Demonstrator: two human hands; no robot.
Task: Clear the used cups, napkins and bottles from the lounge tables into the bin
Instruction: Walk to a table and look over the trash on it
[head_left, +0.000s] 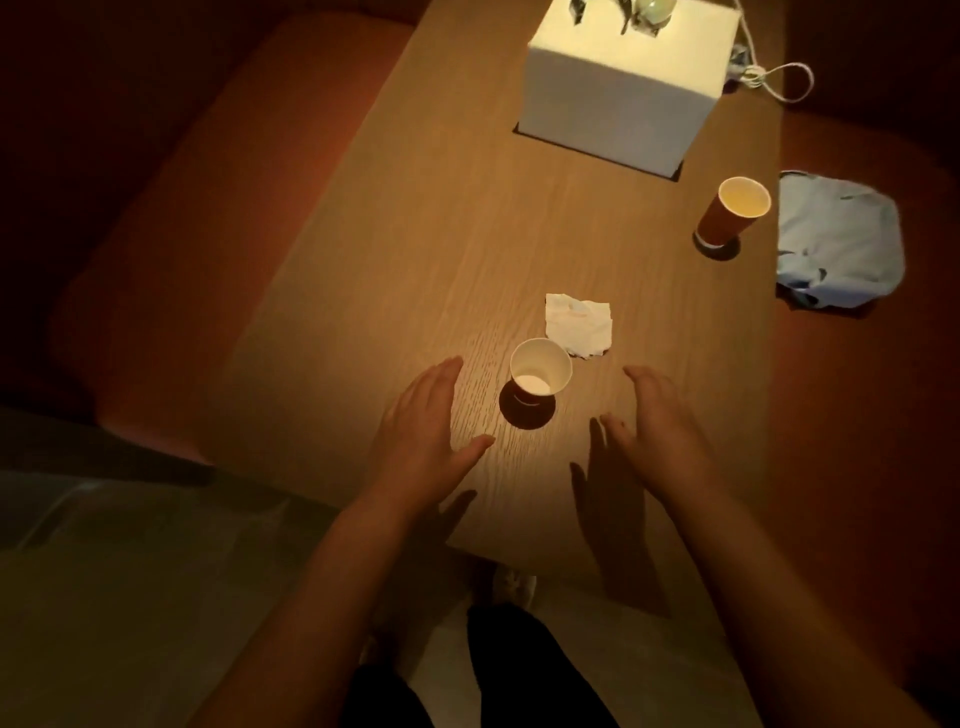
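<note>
I see a pale wood-grain table (415, 234) (red upholstered sofa (208, 208) beside it); left hand (421, 415) and right hand (654, 421) flank the nearer brown paper cup (537, 374), fingers released.

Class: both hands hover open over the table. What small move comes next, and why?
Probably curl the left hand round the near cup: it stands upright, untouched, between both open hands, and the right hand is nearer the crumpled napkin.

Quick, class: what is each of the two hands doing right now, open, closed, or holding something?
Left hand: open, fingers straight, holding nothing, left of the near cup.
Right hand: open, fingers relaxed, holding nothing, right of that cup.
</note>
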